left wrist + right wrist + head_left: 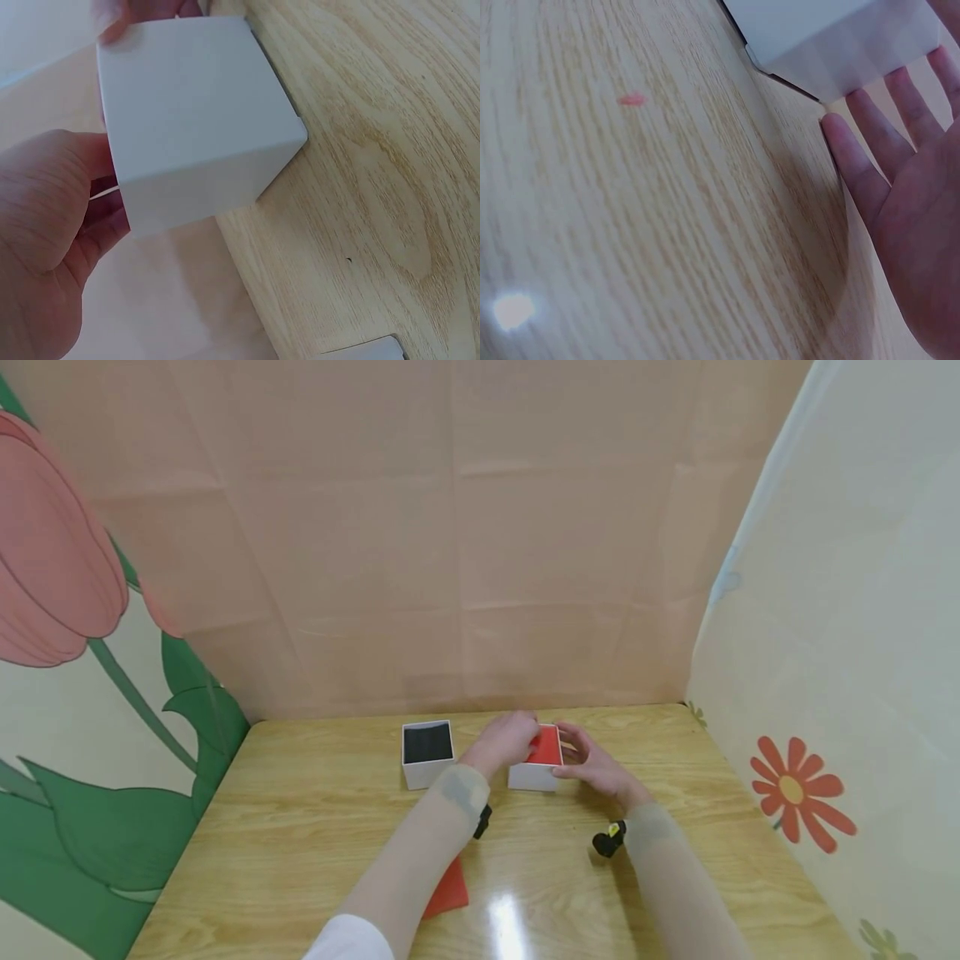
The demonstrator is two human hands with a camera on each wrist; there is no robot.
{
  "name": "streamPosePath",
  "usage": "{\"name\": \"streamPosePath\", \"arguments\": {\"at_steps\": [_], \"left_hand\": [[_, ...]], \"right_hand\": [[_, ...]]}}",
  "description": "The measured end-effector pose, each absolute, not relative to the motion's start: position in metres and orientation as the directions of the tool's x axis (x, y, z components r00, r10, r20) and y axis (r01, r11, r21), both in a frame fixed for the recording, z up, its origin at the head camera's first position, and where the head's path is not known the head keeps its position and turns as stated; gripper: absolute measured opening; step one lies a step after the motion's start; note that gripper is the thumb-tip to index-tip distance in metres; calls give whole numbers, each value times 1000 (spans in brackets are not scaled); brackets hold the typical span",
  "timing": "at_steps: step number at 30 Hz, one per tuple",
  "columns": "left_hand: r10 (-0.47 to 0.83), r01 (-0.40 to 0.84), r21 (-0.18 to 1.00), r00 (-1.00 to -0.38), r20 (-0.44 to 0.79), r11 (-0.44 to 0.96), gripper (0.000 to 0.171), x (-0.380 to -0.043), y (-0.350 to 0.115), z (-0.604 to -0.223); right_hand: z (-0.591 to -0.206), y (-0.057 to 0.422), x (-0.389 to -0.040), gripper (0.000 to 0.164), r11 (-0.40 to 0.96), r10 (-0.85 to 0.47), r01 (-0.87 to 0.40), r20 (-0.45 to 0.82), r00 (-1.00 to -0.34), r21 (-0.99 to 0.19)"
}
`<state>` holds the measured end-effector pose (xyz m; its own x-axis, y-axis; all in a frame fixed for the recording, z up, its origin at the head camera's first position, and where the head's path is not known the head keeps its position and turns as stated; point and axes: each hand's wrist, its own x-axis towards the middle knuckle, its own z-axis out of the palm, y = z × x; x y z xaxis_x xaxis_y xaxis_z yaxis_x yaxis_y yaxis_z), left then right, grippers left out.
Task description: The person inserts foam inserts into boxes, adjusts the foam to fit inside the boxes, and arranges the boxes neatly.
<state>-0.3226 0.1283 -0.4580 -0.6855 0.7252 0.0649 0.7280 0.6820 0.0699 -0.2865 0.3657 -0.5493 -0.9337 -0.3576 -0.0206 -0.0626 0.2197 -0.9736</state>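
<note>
A white box (533,778) with flat red material (550,747) at its open top stands on the table. My right hand (596,768) grips its right side, thumb at the near corner, fingers along the far side; the right wrist view shows those fingers (877,135) nearly straight against the wall. At the top left, my left hand (504,739) reaches over the rim with bent fingers. In the left wrist view its thumb and fingers meet the open end of the white box (187,97); what they touch inside is hidden.
A second white box (429,774) with a black inside (427,743) stands left of my left hand. Red flat material (450,891) lies nearer, partly under my left forearm. The wooden table (300,827) meets a pinkish backdrop (450,568) behind the boxes.
</note>
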Motion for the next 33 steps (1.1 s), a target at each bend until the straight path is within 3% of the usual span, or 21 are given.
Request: {"name": "streamPosePath", "arguments": {"at_steps": [23, 33], "left_hand": [[720, 720, 106, -692, 45, 686, 11, -321, 129, -458], [740, 743, 239, -662, 119, 625, 37, -315, 100, -454]], "right_hand": [[-545, 365, -286, 94, 189, -377, -55, -21, -926, -980], [-548, 362, -288, 94, 206, -367, -64, -17, -930, -976]]}}
